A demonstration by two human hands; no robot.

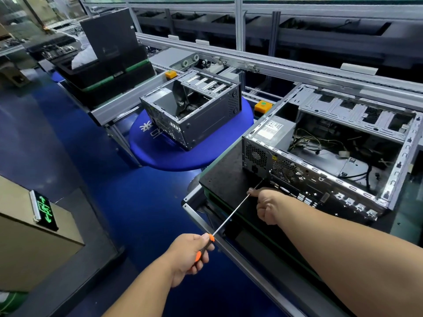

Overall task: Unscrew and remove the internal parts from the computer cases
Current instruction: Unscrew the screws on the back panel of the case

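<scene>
Orange and black marked the handle of the screwdriver (207,247), which the left hand (187,256) grasped with fingers curled round it, low in the view. Its long thin shaft ran up and to the right, the tip reaching the rear panel of the near computer case (320,154) just below the power supply's (273,136) vented corner. The right hand (266,207) was clenched beside the shaft, thumb and forefinger pinching it partway along to steady it. That case lay on its side on a black mat (222,175) atop the counter (229,245), its open side upward, showing loose yellow and black cables (320,143) and bare drive bays. A second computer case (192,110), mostly stripped, sat well apart to the left on a round blue table (164,156). Dark bins (103,69) stood farther back along the conveyor line (274,65).
</scene>
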